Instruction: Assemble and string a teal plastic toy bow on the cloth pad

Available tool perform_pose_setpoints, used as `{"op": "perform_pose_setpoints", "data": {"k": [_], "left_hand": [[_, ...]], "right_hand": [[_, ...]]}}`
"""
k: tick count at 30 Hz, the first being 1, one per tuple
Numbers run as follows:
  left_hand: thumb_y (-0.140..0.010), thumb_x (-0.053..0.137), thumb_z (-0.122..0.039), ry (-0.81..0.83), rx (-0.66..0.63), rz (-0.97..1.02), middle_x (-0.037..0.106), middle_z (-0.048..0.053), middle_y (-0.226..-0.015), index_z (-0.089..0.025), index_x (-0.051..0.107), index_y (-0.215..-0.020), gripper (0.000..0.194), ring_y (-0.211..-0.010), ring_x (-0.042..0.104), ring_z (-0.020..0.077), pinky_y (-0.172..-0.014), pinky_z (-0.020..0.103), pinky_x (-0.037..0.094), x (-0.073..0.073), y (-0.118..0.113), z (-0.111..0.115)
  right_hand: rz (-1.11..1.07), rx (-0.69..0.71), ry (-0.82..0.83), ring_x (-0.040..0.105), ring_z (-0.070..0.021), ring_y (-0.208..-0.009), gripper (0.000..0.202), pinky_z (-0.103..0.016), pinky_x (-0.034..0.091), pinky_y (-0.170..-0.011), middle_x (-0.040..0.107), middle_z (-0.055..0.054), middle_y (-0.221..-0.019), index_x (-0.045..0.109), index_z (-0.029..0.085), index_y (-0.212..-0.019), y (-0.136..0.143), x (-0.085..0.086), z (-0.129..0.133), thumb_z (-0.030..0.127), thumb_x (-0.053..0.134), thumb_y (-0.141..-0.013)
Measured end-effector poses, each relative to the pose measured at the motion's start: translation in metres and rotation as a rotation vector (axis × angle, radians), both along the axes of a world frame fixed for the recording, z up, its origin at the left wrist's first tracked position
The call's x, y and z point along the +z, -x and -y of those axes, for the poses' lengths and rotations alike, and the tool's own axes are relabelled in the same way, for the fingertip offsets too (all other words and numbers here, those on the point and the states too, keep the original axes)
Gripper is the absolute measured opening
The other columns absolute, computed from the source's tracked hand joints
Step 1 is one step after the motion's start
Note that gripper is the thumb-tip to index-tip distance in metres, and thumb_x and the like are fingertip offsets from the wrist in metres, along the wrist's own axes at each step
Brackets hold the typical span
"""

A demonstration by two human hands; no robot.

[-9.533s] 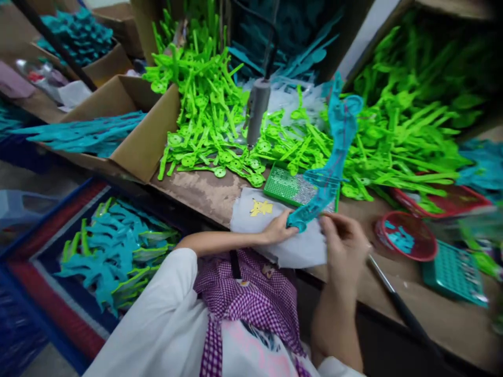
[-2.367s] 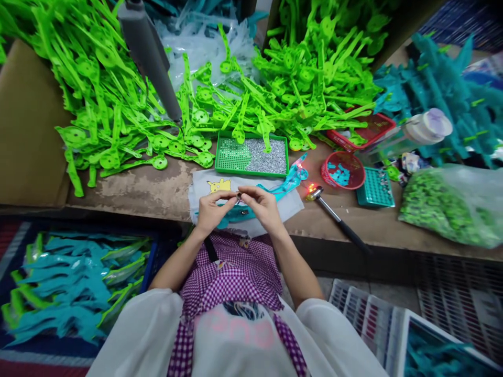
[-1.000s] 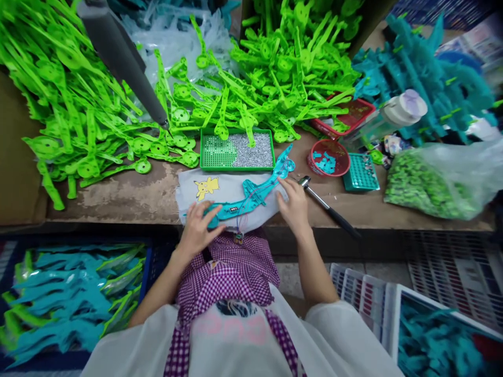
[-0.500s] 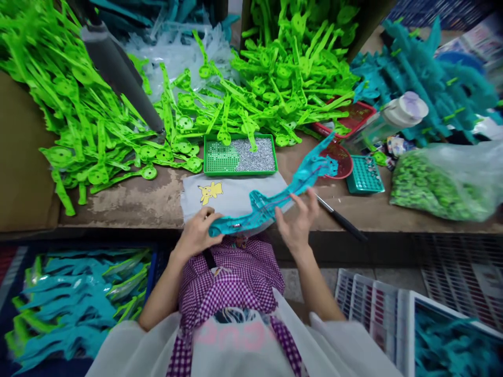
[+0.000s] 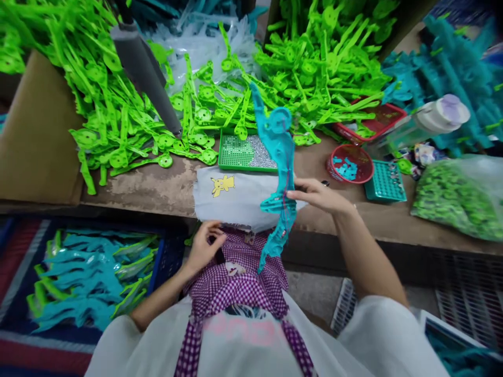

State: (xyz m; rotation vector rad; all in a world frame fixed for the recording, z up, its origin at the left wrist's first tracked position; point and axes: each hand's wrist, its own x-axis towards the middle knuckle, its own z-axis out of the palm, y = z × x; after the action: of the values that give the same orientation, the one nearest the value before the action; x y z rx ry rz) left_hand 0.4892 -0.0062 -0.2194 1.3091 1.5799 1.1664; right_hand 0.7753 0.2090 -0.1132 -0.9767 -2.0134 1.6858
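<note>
A long teal plastic part, its ribbed inside showing, stands nearly upright in the picture at the bench's front edge. My right hand grips it near its middle from the right, fingers closed on its edge. My left hand is apart from the part, over the apron at the left, with fingers bent and nothing seen between them. Beneath the part lies a white cloth with a yellow figure. Behind it sits a green tray of small silvery pieces, partly covered by the part.
Lime green parts are heaped behind. A grey tool hangs at the left. To the right are a red bowl, a teal box, a bottle and a bag of green pieces. A blue crate stands lower left.
The teal part has swung from slanting to nearly upright. My left hand has let go of its end, and my right hand has moved right and closed on its middle. The view has shifted.
</note>
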Motion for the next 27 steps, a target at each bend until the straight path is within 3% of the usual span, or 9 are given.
{"op": "perform_pose_setpoints", "data": {"k": [5, 10, 12, 14, 16, 17, 21, 24, 27], "left_hand": [[-0.086, 0.072, -0.040, 0.008, 0.326, 0.001, 0.074, 0.006, -0.095, -0.018, 0.067, -0.111, 0.033, -0.082, 0.073, 0.0164, -0.075, 0.028, 0.060, 0.009, 0.041, 0.008], [-0.088, 0.071, -0.046, -0.209, 0.654, -0.051, 0.073, 0.005, -0.093, -0.018, 0.067, -0.107, 0.034, -0.078, 0.071, 0.0144, -0.074, 0.026, 0.059, 0.039, 0.072, -0.025], [-0.089, 0.069, -0.047, -0.224, 0.578, -0.104, 0.074, 0.006, -0.096, -0.019, 0.069, -0.105, 0.033, -0.082, 0.071, 0.0155, -0.076, 0.027, 0.058, 0.047, 0.086, -0.053], [-0.088, 0.069, -0.047, -0.140, 0.358, -0.170, 0.075, 0.006, -0.095, -0.019, 0.071, -0.102, 0.031, -0.083, 0.071, 0.0172, -0.076, 0.028, 0.058, 0.050, 0.096, -0.083], [-0.088, 0.069, -0.044, -0.054, 0.196, -0.206, 0.076, 0.006, -0.092, -0.018, 0.071, -0.099, 0.028, -0.080, 0.069, 0.0184, -0.073, 0.028, 0.056, 0.049, 0.102, -0.105], [-0.088, 0.069, -0.042, -0.024, 0.159, -0.218, 0.075, 0.006, -0.090, -0.018, 0.072, -0.099, 0.027, -0.079, 0.069, 0.0189, -0.071, 0.029, 0.056, 0.047, 0.103, -0.110], [-0.082, 0.078, -0.038, 0.012, 0.098, -0.309, 0.074, 0.005, -0.088, -0.019, 0.073, -0.107, 0.032, -0.078, 0.069, 0.0212, -0.073, 0.033, 0.055, 0.033, 0.094, -0.095], [-0.085, 0.077, -0.033, -0.033, 0.020, -0.435, 0.075, 0.006, -0.094, -0.021, 0.075, -0.102, 0.021, -0.090, 0.070, 0.0248, -0.085, 0.038, 0.056, 0.026, 0.081, -0.073], [-0.092, 0.068, -0.029, -0.115, 0.055, -0.516, 0.077, 0.006, -0.094, -0.023, 0.077, -0.093, 0.011, -0.096, 0.071, 0.0264, -0.095, 0.043, 0.053, 0.027, 0.069, -0.064]], "right_hand": [[0.059, 0.113, -0.180, 0.056, -0.0160, -0.066, 0.039, -0.033, 0.050, -0.064, 0.065, 0.000, -0.072, 0.068, 0.022, -0.075, 0.053, 0.015, -0.033, 0.059, 0.067, -0.087], [0.188, 0.473, -0.090, 0.050, -0.0119, -0.053, 0.026, -0.030, 0.044, -0.054, 0.062, 0.004, -0.059, 0.067, 0.023, -0.060, 0.080, -0.005, -0.054, 0.039, 0.077, -0.077], [0.258, 0.589, -0.104, 0.051, -0.0121, -0.052, 0.021, -0.030, 0.043, -0.053, 0.064, 0.004, -0.058, 0.068, 0.023, -0.060, 0.089, -0.020, -0.062, 0.034, 0.074, -0.077], [0.315, 0.614, -0.215, 0.053, -0.0132, -0.054, 0.013, -0.030, 0.043, -0.054, 0.066, 0.002, -0.061, 0.071, 0.024, -0.064, 0.098, -0.031, -0.065, 0.030, 0.073, -0.075], [0.303, 0.479, -0.396, 0.058, -0.0158, -0.062, 0.004, -0.031, 0.048, -0.060, 0.071, -0.001, -0.072, 0.076, 0.025, -0.076, 0.104, -0.034, -0.060, 0.028, 0.077, -0.073], [0.273, 0.366, -0.484, 0.062, -0.0179, -0.069, 0.011, -0.033, 0.051, -0.066, 0.073, -0.003, -0.081, 0.077, 0.025, -0.085, 0.105, -0.034, -0.052, 0.028, 0.078, -0.074], [0.162, -0.023, -0.670, 0.067, -0.0225, -0.093, 0.022, -0.040, 0.056, -0.085, 0.073, -0.007, -0.101, 0.073, 0.024, -0.109, 0.110, -0.037, 0.005, 0.029, 0.055, -0.098], [0.117, 0.057, -0.697, 0.068, -0.0224, -0.097, 0.024, -0.039, 0.057, -0.086, 0.072, -0.008, -0.107, 0.070, 0.023, -0.116, 0.129, -0.053, 0.048, 0.029, 0.052, -0.102], [0.175, 0.093, -0.747, 0.067, -0.0251, -0.104, 0.031, -0.041, 0.057, -0.089, 0.070, -0.011, -0.119, 0.066, 0.024, -0.128, 0.160, -0.071, 0.069, 0.031, 0.057, -0.100]]}}
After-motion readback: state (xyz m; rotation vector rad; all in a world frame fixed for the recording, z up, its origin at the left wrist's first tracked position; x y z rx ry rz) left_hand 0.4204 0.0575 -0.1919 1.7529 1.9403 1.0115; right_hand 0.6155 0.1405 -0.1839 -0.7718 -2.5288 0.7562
